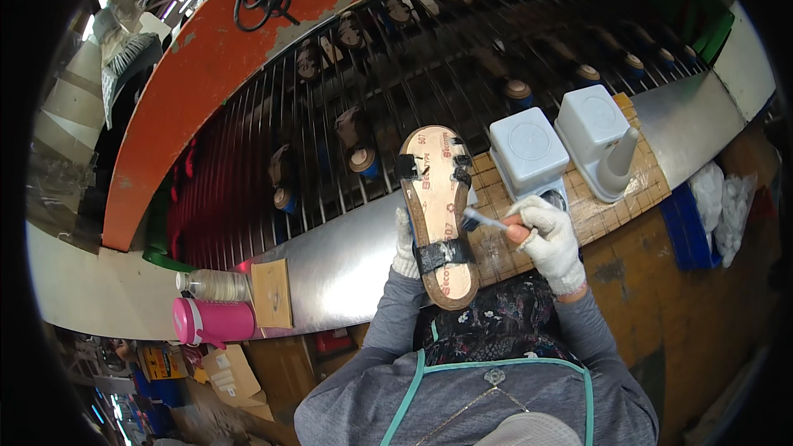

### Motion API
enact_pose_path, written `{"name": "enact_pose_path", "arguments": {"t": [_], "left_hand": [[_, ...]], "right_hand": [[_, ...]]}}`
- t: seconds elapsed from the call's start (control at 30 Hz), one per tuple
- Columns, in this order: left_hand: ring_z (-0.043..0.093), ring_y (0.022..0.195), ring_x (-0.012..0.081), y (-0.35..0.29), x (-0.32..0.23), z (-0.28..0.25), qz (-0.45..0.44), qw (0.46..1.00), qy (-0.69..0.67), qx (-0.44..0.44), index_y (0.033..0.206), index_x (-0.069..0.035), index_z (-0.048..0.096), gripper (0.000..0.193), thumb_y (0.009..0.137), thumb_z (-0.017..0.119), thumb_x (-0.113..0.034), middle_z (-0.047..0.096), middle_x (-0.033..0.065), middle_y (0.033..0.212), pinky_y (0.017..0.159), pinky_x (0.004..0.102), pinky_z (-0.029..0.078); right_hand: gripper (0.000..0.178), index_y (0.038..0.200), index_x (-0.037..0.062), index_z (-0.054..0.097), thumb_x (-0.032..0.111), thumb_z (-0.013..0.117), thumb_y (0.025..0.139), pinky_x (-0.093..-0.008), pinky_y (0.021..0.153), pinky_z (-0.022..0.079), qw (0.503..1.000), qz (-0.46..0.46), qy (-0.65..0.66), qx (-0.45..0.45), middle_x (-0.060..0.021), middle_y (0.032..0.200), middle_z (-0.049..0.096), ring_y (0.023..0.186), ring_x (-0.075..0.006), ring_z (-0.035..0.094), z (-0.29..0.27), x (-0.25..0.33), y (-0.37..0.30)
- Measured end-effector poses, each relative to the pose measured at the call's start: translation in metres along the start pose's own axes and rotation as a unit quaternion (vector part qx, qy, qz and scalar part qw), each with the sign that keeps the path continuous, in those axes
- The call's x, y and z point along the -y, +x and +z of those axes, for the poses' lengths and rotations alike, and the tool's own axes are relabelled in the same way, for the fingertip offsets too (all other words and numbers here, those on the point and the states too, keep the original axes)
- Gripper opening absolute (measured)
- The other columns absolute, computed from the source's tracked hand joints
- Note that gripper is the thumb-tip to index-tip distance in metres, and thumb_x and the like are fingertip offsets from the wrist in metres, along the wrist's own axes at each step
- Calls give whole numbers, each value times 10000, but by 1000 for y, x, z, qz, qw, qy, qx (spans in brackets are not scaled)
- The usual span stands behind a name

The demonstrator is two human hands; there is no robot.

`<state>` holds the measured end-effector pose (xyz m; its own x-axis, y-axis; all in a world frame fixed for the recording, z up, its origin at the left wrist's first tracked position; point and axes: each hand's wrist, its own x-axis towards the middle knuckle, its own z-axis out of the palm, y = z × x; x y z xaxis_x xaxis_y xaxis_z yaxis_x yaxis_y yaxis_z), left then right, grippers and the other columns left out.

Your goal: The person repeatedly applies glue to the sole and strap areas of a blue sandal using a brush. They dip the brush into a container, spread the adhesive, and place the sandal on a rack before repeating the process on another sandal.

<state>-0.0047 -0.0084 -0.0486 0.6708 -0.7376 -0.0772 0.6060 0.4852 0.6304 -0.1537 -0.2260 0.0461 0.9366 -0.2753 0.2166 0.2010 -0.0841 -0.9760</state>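
My left hand (405, 248), in a white glove, holds a tan sandal sole (438, 206) upright from behind, sole face toward me, with black straps across it. My right hand (549, 239), also gloved, grips a small brush (483, 220) whose tip points at the right edge of the sole. Both hands are above the edge of a metal bench (330, 268).
Two white square containers (529, 153) (596, 132) stand on a gridded mat (611, 206) to the right. Behind runs a wire conveyor (396, 74) carrying several shoe parts. A pink bottle (213, 320), a clear bottle (213, 285) and a brown pad (271, 293) lie at left.
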Motion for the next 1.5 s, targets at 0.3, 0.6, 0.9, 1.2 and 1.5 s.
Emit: {"name": "enact_pose_path", "arguments": {"t": [0.3, 0.6, 0.9, 1.2, 1.5], "left_hand": [[658, 1078, 317, 47, 2, 29, 7, 995, -31, -98, 1392, -93, 500, 799, 915, 518, -734, 623, 145, 1284, 963, 529, 554], [638, 858, 325, 155, -30, -3, -131, 896, -390, -165, 1254, 11, 452, 885, 880, 499, -790, 580, 194, 1097, 938, 627, 520], [488, 1311, 397, 200, -10, -18, -8, 869, -368, -330, 1455, -78, 325, 729, 984, 549, -587, 519, 213, 1311, 1140, 607, 380], [373, 1446, 388, 114, -23, 39, -64, 933, -348, -70, 1540, 44, 218, 918, 986, 473, -642, 304, 279, 1566, 1151, 588, 386], [634, 1154, 348, 96, 7, 21, -144, 971, -164, 100, 1500, -98, 419, 804, 975, 417, -706, 578, 217, 1362, 1072, 522, 475]], "right_hand": [[268, 990, 11, 683, 232, 781, 874, -243, 655, 473, 945, 22, 327, -18, -78, 870, 653, 718, -116, 592, -11, -40, 6], [491, 943, -4, 610, 428, 808, 820, -416, 726, 488, 857, 170, 485, 37, -133, 792, 609, 717, -255, 582, 15, -111, -24], [364, 921, 91, 667, 397, 826, 804, -418, 717, 465, 851, 167, 496, 52, -111, 816, 598, 738, -247, 568, 13, -102, -21], [414, 932, 40, 671, 447, 741, 895, -366, 528, 480, 818, 119, 549, 126, -145, 914, 674, 616, -202, 551, -5, -47, 3], [351, 1113, 63, 606, 395, 602, 1000, -281, 663, 515, 996, 76, -48, 20, -108, 936, 691, 725, -132, 626, -56, 12, 213]]}}
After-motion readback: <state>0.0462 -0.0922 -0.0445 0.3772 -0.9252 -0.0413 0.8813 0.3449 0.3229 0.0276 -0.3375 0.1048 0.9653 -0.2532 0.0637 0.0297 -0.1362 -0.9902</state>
